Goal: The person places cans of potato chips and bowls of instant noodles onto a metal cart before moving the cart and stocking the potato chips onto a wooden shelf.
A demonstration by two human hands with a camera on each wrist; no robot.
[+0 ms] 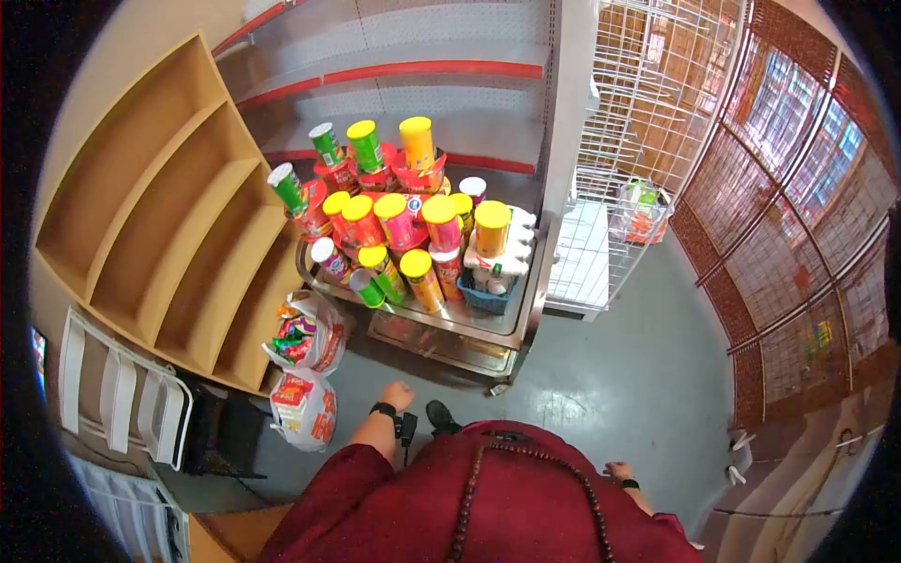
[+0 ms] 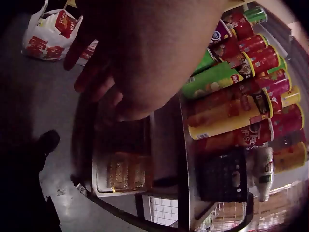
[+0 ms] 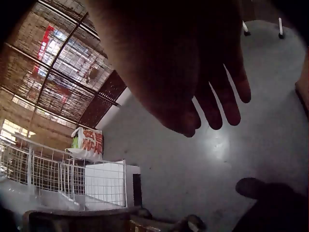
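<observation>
Head view shows the person's left hand (image 1: 397, 394) low and near, beside a dark shoe (image 1: 439, 416). Its fingers (image 2: 89, 72) are loosely bent and hold nothing. The right hand (image 1: 618, 469) hangs near too, off to the right. Its fingers (image 3: 227, 104) are straight and loose, with nothing in them.

On the floor to the left sit two plastic bags (image 1: 305, 408) full of snacks. A bit farther, in front of the left hand, stands a metal cart (image 1: 469, 328). The chip cans (image 1: 424, 281) are piled on top of it (yellow, green and white lids), some upright and some leaning. A blue basket (image 1: 486, 300) with bottles sits at the cart's right side.

I think a can is light and stiff, with a smooth side that may slip, and the chips inside break easily. The middle of the tube looks like the best place to hold. Pulling a low one might tip the pile.

Far left is a wooden shelf (image 1: 169, 216), and far behind the cart is a store shelf (image 1: 422, 103).
</observation>
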